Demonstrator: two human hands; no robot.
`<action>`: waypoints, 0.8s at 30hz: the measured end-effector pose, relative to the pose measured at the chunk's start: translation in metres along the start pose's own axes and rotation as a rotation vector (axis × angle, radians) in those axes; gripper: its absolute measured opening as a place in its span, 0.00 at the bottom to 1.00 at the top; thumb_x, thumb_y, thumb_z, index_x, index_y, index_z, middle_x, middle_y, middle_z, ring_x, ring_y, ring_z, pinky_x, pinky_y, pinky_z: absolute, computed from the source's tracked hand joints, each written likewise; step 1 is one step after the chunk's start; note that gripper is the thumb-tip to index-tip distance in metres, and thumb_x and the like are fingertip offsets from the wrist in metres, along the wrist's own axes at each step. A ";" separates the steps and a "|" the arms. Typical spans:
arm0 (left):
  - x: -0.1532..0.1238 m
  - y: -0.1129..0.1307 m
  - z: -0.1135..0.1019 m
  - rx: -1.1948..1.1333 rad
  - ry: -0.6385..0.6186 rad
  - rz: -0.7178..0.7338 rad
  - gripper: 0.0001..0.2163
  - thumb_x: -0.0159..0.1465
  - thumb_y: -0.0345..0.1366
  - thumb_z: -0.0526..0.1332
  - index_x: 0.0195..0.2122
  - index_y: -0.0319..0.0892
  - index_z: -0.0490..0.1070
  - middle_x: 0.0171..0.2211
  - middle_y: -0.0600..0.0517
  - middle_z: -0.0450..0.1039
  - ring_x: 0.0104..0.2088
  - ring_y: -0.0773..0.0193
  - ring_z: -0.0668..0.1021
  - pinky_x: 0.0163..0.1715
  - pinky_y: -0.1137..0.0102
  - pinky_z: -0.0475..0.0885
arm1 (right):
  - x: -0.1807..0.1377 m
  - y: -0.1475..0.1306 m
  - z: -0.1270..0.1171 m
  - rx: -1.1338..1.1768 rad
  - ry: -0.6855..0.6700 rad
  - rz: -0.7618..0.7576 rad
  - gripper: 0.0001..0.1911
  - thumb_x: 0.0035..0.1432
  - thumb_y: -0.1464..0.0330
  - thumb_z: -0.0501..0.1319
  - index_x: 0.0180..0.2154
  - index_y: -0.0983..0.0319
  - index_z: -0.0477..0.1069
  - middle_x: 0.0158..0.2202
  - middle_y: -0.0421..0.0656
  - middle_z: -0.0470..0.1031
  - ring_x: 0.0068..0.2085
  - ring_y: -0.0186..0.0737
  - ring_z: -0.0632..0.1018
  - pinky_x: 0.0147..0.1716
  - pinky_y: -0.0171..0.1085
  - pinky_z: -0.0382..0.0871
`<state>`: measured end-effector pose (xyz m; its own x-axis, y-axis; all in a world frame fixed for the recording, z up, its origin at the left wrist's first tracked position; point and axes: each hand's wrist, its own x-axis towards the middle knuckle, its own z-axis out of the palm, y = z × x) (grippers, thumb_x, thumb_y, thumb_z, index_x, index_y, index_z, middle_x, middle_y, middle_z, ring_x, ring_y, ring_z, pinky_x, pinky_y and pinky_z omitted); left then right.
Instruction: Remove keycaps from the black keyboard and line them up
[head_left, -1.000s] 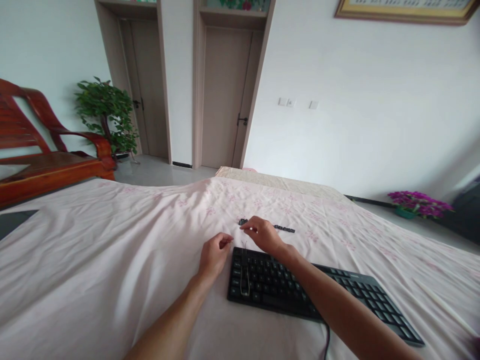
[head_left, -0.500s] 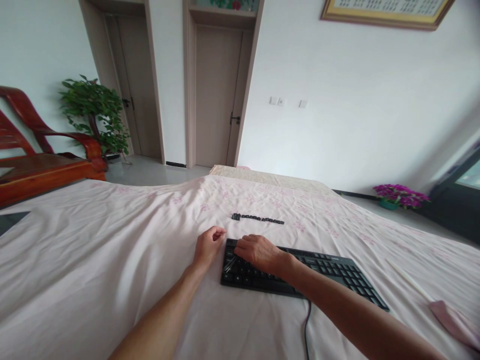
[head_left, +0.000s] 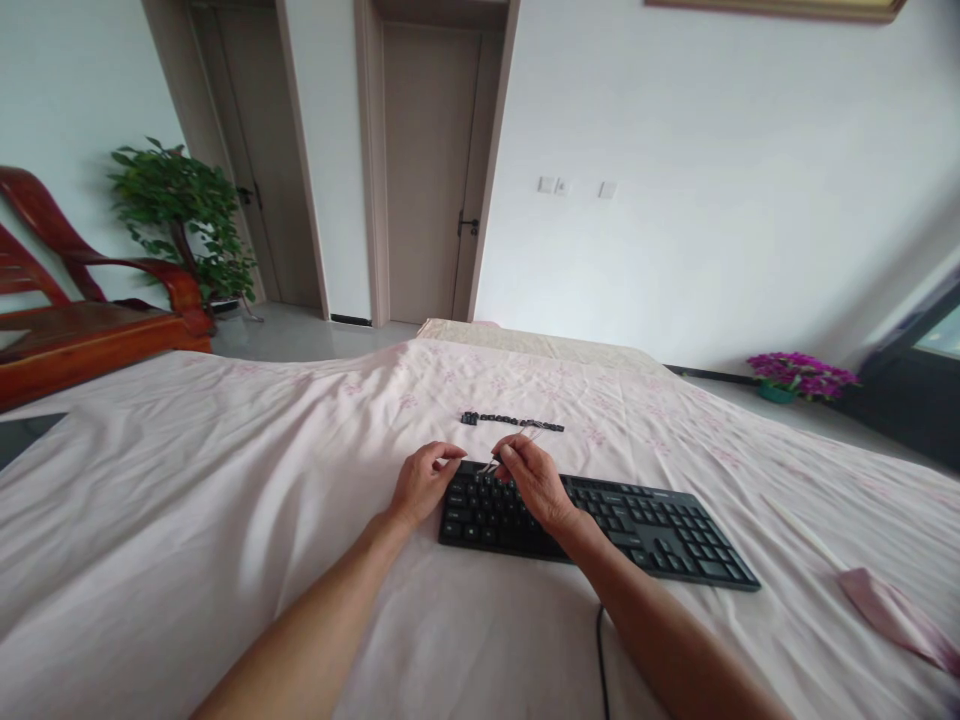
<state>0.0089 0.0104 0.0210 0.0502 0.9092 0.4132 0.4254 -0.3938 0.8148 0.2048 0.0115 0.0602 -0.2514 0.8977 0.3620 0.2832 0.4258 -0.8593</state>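
Currently: right hand is pinching a thin wire keycap puller over the top-left keys of the black corded keyboard on the pink flowered cloth. Left hand is resting curled at the keyboard's corner. A row of loose black keycaps is lying just beyond. Step, as judged: hooking a keycap. The next move is calling for a straight, gentle lift.

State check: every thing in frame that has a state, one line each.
left hand: fingers curled, at keyboard's far-left corner
right hand: pinching wire tool over the keys
wire tool: held, blurred
keyboard: flat on the sheet
loose keycaps: off, lined up in a row beyond the keyboard
middle door: shut
left door: shut
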 end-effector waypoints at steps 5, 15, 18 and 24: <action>-0.002 0.004 0.001 0.063 -0.091 0.127 0.09 0.62 0.35 0.56 0.39 0.46 0.75 0.40 0.52 0.75 0.45 0.62 0.74 0.48 0.68 0.67 | -0.002 0.012 0.003 -0.063 -0.050 -0.093 0.12 0.65 0.62 0.51 0.36 0.61 0.68 0.27 0.39 0.69 0.28 0.34 0.72 0.32 0.34 0.68; 0.002 -0.005 0.007 0.084 -0.241 0.187 0.11 0.62 0.34 0.57 0.43 0.48 0.76 0.47 0.51 0.73 0.51 0.60 0.71 0.54 0.65 0.63 | 0.013 0.008 0.011 -0.260 -0.236 -0.288 0.09 0.66 0.68 0.50 0.35 0.60 0.67 0.34 0.41 0.70 0.36 0.35 0.72 0.39 0.35 0.66; 0.002 -0.007 0.008 0.089 -0.242 0.172 0.11 0.62 0.33 0.57 0.44 0.48 0.76 0.48 0.51 0.73 0.51 0.60 0.71 0.55 0.65 0.63 | 0.014 0.013 0.012 -0.270 -0.223 -0.307 0.09 0.66 0.68 0.49 0.35 0.60 0.66 0.34 0.41 0.70 0.36 0.36 0.72 0.40 0.35 0.66; 0.001 -0.003 0.010 0.131 -0.255 0.152 0.11 0.61 0.34 0.58 0.44 0.48 0.75 0.47 0.52 0.73 0.49 0.61 0.73 0.52 0.67 0.65 | 0.007 0.022 0.009 -0.211 -0.175 -0.247 0.10 0.66 0.67 0.49 0.37 0.60 0.67 0.31 0.40 0.71 0.34 0.35 0.72 0.38 0.35 0.67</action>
<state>0.0167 0.0139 0.0145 0.3395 0.8525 0.3976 0.5077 -0.5219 0.6855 0.2007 0.0265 0.0405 -0.4851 0.7399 0.4661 0.3746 0.6575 -0.6537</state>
